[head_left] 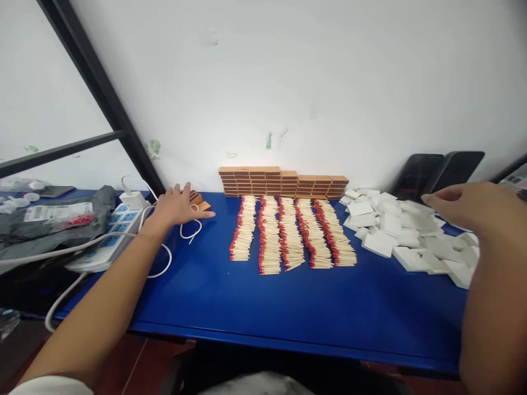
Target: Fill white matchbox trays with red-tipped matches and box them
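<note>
My left hand (176, 207) is beside a few brown matchbox sleeves (200, 202) at the left back of the blue table, fingers spread and thumb pointing right. My right hand (465, 203) hovers at the right above a loose heap of white matchbox trays (389, 225). Its fingertips are drawn together, and anything between them is hidden. Between the hands lie several rows of red-headed matches (269, 236), heads to the left. Behind the rows, brown matchbox sleeves (257, 181) are stacked against the wall, higher on the left than on the right.
Two dark phones (418, 173) lean on the wall behind the trays. At left are a white power strip (113, 236) with a plugged-in charger (134, 200), white cables (167, 258) and a grey plastic parcel (57, 216). A black metal frame (102, 93) rises there.
</note>
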{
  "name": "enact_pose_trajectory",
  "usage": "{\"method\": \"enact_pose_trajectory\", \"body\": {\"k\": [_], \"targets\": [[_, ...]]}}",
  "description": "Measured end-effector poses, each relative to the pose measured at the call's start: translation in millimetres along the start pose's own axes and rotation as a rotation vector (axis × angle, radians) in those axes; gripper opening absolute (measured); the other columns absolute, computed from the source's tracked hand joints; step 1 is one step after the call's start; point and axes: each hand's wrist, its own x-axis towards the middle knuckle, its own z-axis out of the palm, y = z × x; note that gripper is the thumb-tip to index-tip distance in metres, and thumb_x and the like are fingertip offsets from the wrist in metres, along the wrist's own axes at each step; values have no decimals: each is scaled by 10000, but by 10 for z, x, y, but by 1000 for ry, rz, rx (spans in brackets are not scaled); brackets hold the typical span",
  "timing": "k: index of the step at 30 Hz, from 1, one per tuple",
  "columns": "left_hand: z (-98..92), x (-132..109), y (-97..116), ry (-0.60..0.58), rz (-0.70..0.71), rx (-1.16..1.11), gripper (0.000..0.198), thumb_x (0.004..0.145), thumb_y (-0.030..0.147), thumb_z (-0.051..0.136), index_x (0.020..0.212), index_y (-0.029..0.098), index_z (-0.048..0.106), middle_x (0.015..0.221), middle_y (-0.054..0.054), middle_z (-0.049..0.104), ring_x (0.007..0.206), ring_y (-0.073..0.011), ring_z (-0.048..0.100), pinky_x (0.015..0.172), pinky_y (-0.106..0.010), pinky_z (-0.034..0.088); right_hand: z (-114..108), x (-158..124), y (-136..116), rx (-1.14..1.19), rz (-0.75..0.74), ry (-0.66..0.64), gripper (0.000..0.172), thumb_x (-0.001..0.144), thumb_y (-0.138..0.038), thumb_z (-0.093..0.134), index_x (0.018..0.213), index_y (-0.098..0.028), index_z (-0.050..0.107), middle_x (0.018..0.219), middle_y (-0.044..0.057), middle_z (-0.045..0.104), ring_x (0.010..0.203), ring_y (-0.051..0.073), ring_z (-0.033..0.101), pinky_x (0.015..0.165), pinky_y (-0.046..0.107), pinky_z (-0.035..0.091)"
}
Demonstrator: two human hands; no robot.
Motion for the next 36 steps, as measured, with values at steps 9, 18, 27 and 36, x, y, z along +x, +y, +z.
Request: {"method": "enact_pose_trajectory", "body": {"k": [9,18,27,36], "targets": [[108,152,-105,-78,-31,-121,1400,667,962,635,1675,88,208,1597,-328,457,1448,-500,505,1140,-521,440,-126,-238,-276,69,1,-1,172,768,-461,690,752,-298,743,755,95,723,683,302,553,649,446,435],[105,82,89,21,191,-207,1259,722,884,669,1653,110,324,1547,-255,542,1397,-429,568,1137,-462,454,-140,-321,-321,92,-62,40,237,803,-479,641,836,-268,744,821,108,739,780,320,614,720,446,443],[-91,-140,378,-37,512,-376,853,828,763,672,1477,215,594,1421,-127,686,1230,-351,681,1037,-421,524,-129,-361,-373,90,-77,2,294,840,-496,627,935,-260,775,974,101,774,883,325,663,734,433,485],[-89,-155,374,-34,528,-357,779,857,612,665,1499,179,585,1425,-134,692,1225,-349,696,1055,-445,531,-157,-448,-473,133,-96,7,276,809,-477,635,895,-257,779,945,111,773,876,328,668,770,439,501]]}}
